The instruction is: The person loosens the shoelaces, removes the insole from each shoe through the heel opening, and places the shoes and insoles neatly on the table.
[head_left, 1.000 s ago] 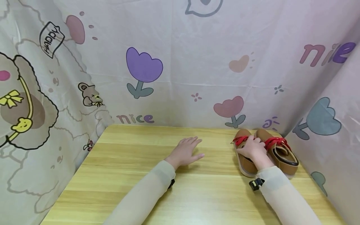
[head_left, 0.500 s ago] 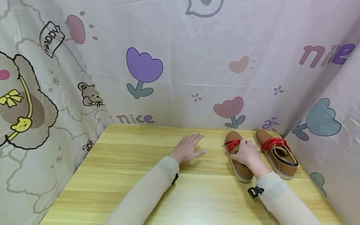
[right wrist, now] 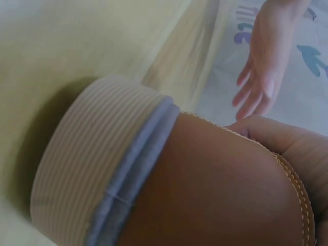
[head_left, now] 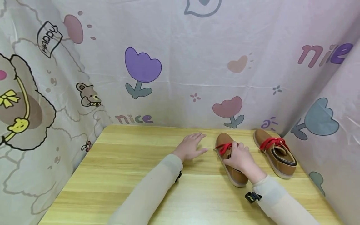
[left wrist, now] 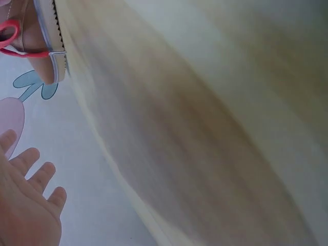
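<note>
My right hand (head_left: 241,159) grips a brown shoe (head_left: 224,138) with red laces by the sides of its opening. The toe points toward the back curtain. Up close in the right wrist view, the shoe's smooth heel (right wrist: 220,179) and pale ribbed sole (right wrist: 97,164) fill much of the picture, with part of my hand behind the collar. My left hand (head_left: 191,147) is just left of this shoe, fingers spread and holding nothing. In the left wrist view its palm and fingers (left wrist: 43,177) show, apart from the shoe's toe (left wrist: 43,66).
A matching brown shoe (head_left: 285,168) stands to the right, close to the right-hand curtain. The wooden tabletop (head_left: 132,159) runs back to a printed curtain (head_left: 191,62), and more curtain (head_left: 17,175) borders its left side.
My right hand has moved one shoe leftward and slightly nearer, opening a gap between it and the other shoe. My left hand has shifted a little to the right.
</note>
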The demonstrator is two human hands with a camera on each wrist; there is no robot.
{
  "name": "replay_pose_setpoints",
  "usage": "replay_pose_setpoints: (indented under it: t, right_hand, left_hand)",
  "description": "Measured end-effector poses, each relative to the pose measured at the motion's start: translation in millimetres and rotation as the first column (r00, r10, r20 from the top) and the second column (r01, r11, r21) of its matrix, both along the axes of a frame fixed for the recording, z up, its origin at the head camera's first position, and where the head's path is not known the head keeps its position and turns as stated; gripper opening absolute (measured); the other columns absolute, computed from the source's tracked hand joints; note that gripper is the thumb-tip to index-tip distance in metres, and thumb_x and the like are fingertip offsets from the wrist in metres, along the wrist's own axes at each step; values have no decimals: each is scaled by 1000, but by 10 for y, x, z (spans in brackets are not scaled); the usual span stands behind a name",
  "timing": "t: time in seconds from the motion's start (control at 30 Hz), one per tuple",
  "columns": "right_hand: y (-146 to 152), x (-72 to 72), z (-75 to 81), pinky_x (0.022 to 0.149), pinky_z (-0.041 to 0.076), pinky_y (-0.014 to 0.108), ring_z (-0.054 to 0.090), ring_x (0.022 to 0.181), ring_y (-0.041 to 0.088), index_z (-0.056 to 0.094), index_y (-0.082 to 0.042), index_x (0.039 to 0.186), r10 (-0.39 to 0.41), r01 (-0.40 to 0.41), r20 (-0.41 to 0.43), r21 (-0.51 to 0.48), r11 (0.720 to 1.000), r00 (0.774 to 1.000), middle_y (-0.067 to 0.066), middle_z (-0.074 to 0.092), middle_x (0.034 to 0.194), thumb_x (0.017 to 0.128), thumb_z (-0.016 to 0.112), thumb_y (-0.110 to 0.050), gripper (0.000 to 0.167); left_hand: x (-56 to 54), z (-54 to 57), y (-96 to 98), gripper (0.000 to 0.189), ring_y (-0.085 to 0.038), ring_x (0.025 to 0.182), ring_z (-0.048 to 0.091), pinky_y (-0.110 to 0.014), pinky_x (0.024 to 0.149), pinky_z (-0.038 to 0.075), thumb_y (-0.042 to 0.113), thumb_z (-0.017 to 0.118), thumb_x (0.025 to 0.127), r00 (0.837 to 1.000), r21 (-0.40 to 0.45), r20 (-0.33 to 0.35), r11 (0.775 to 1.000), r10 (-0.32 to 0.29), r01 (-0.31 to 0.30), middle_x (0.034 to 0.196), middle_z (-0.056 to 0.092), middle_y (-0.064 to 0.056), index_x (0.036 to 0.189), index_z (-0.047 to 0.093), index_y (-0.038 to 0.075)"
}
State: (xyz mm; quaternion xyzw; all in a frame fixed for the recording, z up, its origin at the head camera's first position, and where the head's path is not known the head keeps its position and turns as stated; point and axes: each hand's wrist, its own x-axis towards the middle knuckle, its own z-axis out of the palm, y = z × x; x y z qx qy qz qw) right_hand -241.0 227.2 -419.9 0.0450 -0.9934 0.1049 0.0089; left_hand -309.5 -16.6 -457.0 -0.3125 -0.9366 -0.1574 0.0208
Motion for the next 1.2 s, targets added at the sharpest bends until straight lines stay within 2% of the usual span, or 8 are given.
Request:
replay_pose_setpoints:
  t: [0.1,0.5,0.77,0.97,1.2]
  right_hand:
    - [-49,35,-9,83,50,61,48,103,56,40,16,134,15,-14,-9,16,1000,1000,39,46,121,76,81,-40,90]
    - [-207,136,-11,81,54,58,51,104,52,41,11,139,61,-61,-14,33,998,998,35,49,123,74,84,-43,95]
    - [-299,231,-26,84,52,57,52,103,52,38,13,142,128,-127,-26,53,991,991,34,51,123,73,85,-44,101]
    - [-375,295,-39,87,51,57,52,106,50,42,10,140,194,-188,-55,95,978,980,32,51,124,73,85,-44,97]
    - [-411,320,-51,88,51,55,52,107,48,45,8,137,256,-248,-77,99,964,964,29,52,123,72,86,-43,92]
  left_hand:
    - [-11,-1,28,79,-28,150,25,-51,120,19,70,34,98,1000,7,7,1000,15,-15,165,24,-6,161,24,23]
    - [12,44,130,71,-27,150,26,-50,121,19,63,33,102,997,46,56,997,54,-56,164,25,-7,160,26,23]
    - [-43,-29,173,62,-29,148,30,-50,119,23,54,29,107,998,4,22,998,55,-55,164,27,-8,159,31,21]
    - [-29,-44,200,58,-32,145,35,-50,117,28,51,32,107,999,-20,13,999,47,-46,162,30,-8,157,36,21]
    - [-3,-56,220,56,-27,143,39,-46,116,31,52,34,107,999,-65,14,997,51,-50,160,36,-4,154,42,24]
